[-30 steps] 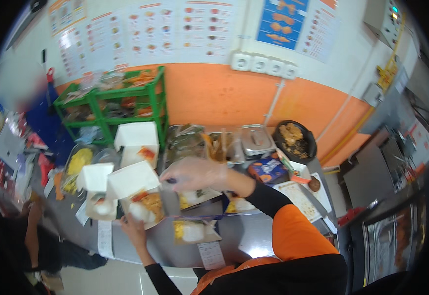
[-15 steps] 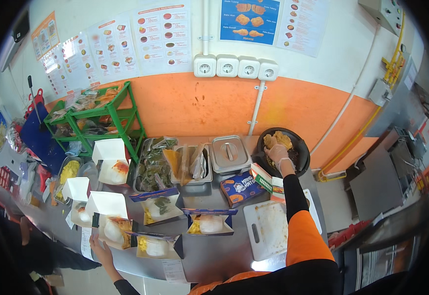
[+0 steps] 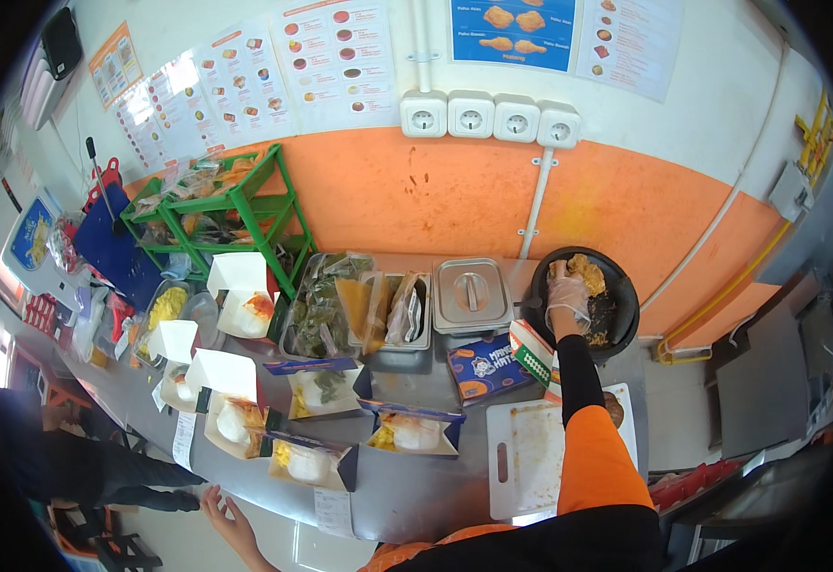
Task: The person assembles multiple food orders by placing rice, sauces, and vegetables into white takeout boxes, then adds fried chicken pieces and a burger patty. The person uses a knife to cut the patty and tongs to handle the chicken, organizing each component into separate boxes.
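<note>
**Gloved hand in the pan of fried pieces, meal boxes waiting open**

The fingers of the right hand (image 3: pixel 567 294), in a thin clear glove, curl down onto a golden fried piece (image 3: pixel 583 275) at the far rim of the round black pan (image 3: pixel 618 315); they look closed around it, though the view is too small to be sure the grip is complete. The pan sits at the far right of the steel counter (image 3: pixel 435 477), against the orange wall, and holds several more fried pieces and dark crumbs. The black sleeve and orange vest run back from the hand over a white cutting board (image 3: pixel 531 458).

The left hand (image 3: pixel 228 515) hangs off the near edge of the counter, bare, fingers spread loosely and holding nothing.

By the look of it, the step in hand is picking a fried piece out of the pan. Left of the pan stand a lidded steel container (image 3: pixel 472 294) and a tray of bagged greens (image 3: pixel 326 310). Nearer, several open meal boxes (image 3: pixel 407 431) already hold rice and sides.

If the piece is meant for one of those boxes, the next move calls for a firm hold, a lift clear of the pan's rim, and a carry leftward over the small blue carton (image 3: pixel 485 367) without dropping crumbs.
</note>
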Demonstrator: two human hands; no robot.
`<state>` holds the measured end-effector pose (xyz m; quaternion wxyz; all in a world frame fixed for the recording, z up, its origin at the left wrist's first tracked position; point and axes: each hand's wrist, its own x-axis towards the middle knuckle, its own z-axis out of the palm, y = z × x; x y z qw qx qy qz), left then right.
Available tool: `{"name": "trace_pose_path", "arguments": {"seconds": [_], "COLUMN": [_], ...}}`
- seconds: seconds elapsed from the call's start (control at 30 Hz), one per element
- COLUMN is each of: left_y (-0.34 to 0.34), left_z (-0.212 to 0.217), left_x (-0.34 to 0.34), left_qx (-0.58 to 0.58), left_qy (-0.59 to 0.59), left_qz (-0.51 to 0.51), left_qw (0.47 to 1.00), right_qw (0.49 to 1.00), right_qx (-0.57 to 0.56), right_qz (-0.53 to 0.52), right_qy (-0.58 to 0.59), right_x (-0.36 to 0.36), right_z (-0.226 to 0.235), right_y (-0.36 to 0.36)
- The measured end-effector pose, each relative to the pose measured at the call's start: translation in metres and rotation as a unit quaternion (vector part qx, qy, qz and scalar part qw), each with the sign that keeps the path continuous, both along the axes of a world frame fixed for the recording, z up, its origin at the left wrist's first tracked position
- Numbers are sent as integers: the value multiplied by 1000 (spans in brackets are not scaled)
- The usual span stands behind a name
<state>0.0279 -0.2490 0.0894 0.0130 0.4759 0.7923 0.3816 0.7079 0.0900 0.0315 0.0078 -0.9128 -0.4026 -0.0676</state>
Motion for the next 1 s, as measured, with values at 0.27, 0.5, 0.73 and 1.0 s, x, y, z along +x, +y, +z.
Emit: {"name": "trace_pose_path", "arguments": {"seconds": [0.27, 0.5, 0.73, 1.0], "left_y": [7, -2, 7, 100], "left_z": [5, 24, 29, 91], "left_x": [12, 18, 20, -18], "left_qx": [7, 16, 28, 113], "left_qy": [1, -9, -16, -7], "left_qz": [-36, -31, -43, -153], "left_qw": [999, 999, 999, 982], "right_qw": [979, 980, 975, 725], "right_qx": [-68, -87, 63, 364], "right_qz": [39, -55, 134, 215], "right_qy": [188, 171, 168, 544], "right_x": [16, -24, 52, -104], "right_z": [20, 51, -12, 163], "right_y": [-39, -65, -80, -114]}}
